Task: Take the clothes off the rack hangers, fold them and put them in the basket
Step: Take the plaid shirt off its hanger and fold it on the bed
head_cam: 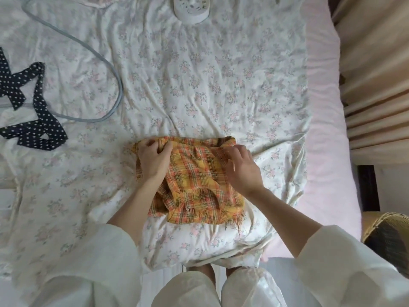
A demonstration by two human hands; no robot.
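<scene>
From the head camera, the orange and yellow checked cloth [194, 180] lies folded on the flowery white bed sheet [199, 80]. The left hand [152, 160] pinches its far left corner. The right hand [243, 169] presses flat on its right side, fingers straight. The woven straw basket [387, 231] waits off to the right, nearer the right hand.

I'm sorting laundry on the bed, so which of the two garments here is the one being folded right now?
The orange-yellow plaid garment, under both hands at the near middle of the bed. The navy polka-dot garment lies untouched at the far left.
</scene>
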